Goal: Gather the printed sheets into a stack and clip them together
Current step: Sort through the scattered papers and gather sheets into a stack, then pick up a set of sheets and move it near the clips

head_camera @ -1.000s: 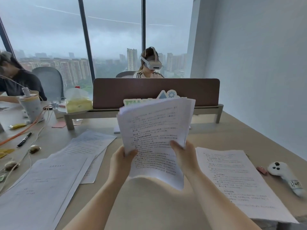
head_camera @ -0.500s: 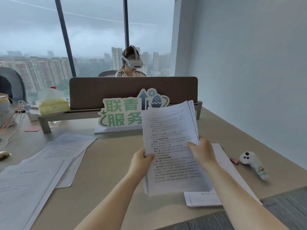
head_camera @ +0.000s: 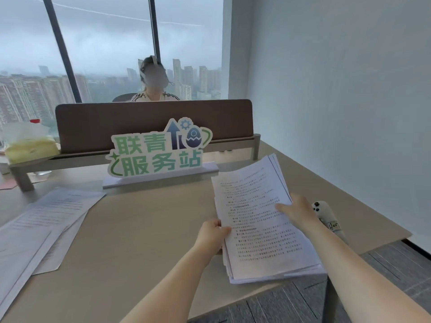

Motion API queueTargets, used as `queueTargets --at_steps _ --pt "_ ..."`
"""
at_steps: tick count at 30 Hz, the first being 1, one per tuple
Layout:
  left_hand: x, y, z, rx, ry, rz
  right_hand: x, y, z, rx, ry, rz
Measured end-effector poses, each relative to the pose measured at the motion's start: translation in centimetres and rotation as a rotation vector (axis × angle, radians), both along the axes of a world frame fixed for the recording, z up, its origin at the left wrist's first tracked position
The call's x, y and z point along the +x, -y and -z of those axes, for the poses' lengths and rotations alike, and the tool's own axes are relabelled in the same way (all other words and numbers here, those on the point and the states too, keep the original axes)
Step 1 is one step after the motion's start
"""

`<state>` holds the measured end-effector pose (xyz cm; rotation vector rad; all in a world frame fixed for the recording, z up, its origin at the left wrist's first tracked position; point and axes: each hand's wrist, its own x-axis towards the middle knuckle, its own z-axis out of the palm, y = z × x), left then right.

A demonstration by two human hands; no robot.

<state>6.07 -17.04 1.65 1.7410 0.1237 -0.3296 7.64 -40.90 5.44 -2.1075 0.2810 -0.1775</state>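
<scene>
Paper stack held over the desk corner

Left hand grip pinching its left edge, right hand gripping the right edge, loose sheets lying well left.

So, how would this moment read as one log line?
left hand: grips stack | right hand: on stack | loose sheets: ungathered

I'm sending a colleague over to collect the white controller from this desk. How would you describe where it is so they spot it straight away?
Go to the desk's right edge by the grey wall. The white controller lies there beyond the right hand and the stack of printed sheets. Unlike the flat paper, it is rounded, with dark buttons.
</scene>
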Motion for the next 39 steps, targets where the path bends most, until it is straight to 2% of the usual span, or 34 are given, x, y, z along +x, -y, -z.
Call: queueTargets --at_steps 5,15,22,25,32,39 --pt "0.3 1.3 1.3 0.039 -0.042 0.014 0.4 1.4 1.8 -0.046 -0.054 -0.015" --pt "0.7 2.0 2.8 0.321 0.041 0.044 1.0 2.3 4.8 -0.222 -0.143 -0.035" --pt "0.5 1.3 2.9 0.434 0.101 0.006 0.1 1.5 4.6 -0.58 -0.169 0.094" --pt "0.6 0.0 3.0 0.452 0.126 -0.033 0.1 0.4 4.7 -0.625 -0.118 0.116" --pt "-0.3 -5.5 1.9 0.48 0.2 -0.145 -0.3 -8.9 4.4 -0.597 0.062 -0.129" --pt "-3.2 -15.4 1.2 0.54 0.217 -0.334 -1.5 -21.8 5.1 -0.548 0.082 -0.411"
